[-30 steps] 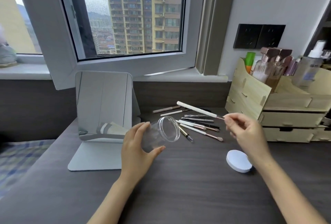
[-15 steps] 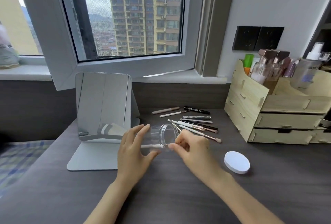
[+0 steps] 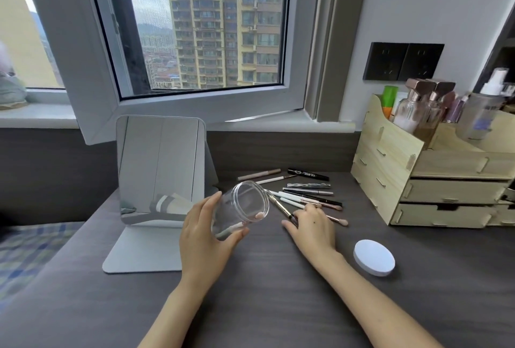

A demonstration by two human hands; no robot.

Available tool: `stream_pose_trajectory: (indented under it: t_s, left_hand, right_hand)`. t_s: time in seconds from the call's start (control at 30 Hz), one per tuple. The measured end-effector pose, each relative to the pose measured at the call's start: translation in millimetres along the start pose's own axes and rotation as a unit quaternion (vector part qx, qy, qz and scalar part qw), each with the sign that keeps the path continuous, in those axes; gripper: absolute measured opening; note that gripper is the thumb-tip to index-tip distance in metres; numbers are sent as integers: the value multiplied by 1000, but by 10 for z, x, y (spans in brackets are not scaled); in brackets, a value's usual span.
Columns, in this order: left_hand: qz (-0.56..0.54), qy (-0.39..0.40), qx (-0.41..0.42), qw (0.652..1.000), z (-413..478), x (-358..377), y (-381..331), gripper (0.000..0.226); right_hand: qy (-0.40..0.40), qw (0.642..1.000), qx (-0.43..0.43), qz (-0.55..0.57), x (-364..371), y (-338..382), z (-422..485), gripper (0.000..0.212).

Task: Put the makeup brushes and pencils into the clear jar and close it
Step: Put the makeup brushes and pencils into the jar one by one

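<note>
My left hand [image 3: 203, 239] grips the clear jar [image 3: 239, 209], tilted with its mouth facing up and to the right. One white-handled brush [image 3: 243, 223] lies inside it, pink tip near the rim. My right hand [image 3: 312, 226] rests on the desk right of the jar, fingers spread over the near end of the pile of brushes and pencils [image 3: 306, 196]; its fingertips touch a gold and black brush [image 3: 280, 205]. I cannot tell whether it grips one. The jar's white round lid [image 3: 374, 261] lies flat on the desk to the right.
A standing mirror [image 3: 160, 169] is just left of the jar. A wooden drawer organiser [image 3: 434, 177] with bottles fills the right side. A black mascara tube [image 3: 308, 174] lies at the back of the pile. The open window frame [image 3: 195, 108] hangs above the desk.
The white brush went from my right hand into the jar. My right hand then moved right, back down to the pile on the desk. The jar stays tilted in my left hand.
</note>
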State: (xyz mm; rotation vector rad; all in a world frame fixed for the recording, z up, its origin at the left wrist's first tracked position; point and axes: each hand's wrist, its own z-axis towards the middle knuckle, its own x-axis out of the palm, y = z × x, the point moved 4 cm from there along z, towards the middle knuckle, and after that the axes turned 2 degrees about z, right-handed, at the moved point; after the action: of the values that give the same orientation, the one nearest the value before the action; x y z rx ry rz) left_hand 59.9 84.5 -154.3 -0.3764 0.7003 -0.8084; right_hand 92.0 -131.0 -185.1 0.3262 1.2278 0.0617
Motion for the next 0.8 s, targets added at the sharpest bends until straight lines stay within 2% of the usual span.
stream_pose_trajectory:
  t_s: [0.1,0.17,0.23,0.33,0.4,0.5,0.63,0.7,0.8]
  left_hand:
    - [0,-5,4,1000,-1,-8,-5,76]
    - [-1,-8,6,1000,-2,-11,-4,76]
    - [-4,-7,7,1000,1,-5,0,76]
    - [-10,-6,2,1000,-2,11,11,77]
    - [-10,-5,1,1000,-7,24,18,77]
    - [-4,-7,12,1000,-8,41,16,77]
    - [13,10,46,999,-28,56,-14,77]
    - [23,28,70,997,-53,71,-40,78]
    - [20,47,96,994,-79,84,-82,77]
  right_hand:
    - [-28,998,29,49,20,-13,24,27]
    - [-50,984,60,162,-50,-69,-9,20]
    - [-58,954,72,286,-195,-133,-101,13]
    - [-52,912,43,406,-537,-202,-307,13]
    - [-25,900,8,435,-763,-233,-447,15]
    - [-6,907,-46,419,-1042,-242,-568,13]
    - [-32,962,-139,231,-1196,1,-605,6]
    - [-51,968,-187,161,-1181,217,-615,12]
    - [-54,967,-201,144,-1037,476,-624,30]
